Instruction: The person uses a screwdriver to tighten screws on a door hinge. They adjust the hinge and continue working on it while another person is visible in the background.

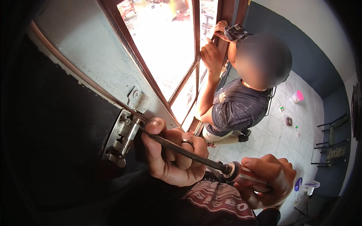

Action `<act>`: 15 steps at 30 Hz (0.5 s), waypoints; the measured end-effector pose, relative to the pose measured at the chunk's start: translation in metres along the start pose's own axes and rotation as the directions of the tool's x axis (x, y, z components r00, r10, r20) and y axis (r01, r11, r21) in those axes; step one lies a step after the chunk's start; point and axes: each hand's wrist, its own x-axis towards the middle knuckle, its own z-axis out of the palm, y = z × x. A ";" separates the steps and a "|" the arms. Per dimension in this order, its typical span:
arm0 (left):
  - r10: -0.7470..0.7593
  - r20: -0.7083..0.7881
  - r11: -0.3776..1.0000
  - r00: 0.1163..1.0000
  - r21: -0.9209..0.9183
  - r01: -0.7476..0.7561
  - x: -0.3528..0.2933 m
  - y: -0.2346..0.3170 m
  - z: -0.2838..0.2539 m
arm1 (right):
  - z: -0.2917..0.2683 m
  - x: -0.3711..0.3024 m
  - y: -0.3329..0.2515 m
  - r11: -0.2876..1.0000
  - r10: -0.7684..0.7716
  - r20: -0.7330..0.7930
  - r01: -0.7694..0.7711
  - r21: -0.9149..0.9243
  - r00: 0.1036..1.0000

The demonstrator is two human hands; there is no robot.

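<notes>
A metal slide bolt (pixel 121 138) is fixed to the dark panel at left, with its metal keeper (pixel 138 99) on the pale frame just above. The long screwdriver (pixel 184 151) reaches across to the bolt's right side. My right hand (pixel 273 177) is wrapped round its red handle. Close beside the bolt, my left hand (pixel 175 156), with a ring on one finger, is closed round the tip end of the shaft. Its thumb and forefinger cover the tip, so whether a screw sits there is hidden.
Another person (pixel 241 101) stands to the right, both hands up at the brown window frame (pixel 197 30), one by a dark device (pixel 234 32). On the tiled floor (pixel 260 139) are a pink-lidded tub (pixel 297 96) and small items. Chairs (pixel 333 147) line the right wall.
</notes>
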 end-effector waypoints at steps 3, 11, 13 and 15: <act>0.029 -0.002 0.999 1.000 0.014 -0.029 -0.002 0.003 -0.006 | 0.004 0.007 -0.004 0.969 0.156 0.071 -0.166 0.183 0.985; 0.035 0.011 0.999 0.999 0.007 -0.035 0.002 -0.004 -0.004 | -0.042 0.054 -0.022 0.424 0.561 0.593 -0.816 0.393 0.577; 0.042 0.012 0.999 0.999 0.029 -0.042 0.003 -0.004 -0.006 | -0.041 0.054 -0.019 0.350 0.557 0.641 -0.849 0.395 0.528; 0.037 0.023 0.998 0.999 0.052 -0.039 0.003 -0.005 -0.008 | -0.041 0.052 -0.017 0.300 0.528 0.698 -0.875 0.379 0.483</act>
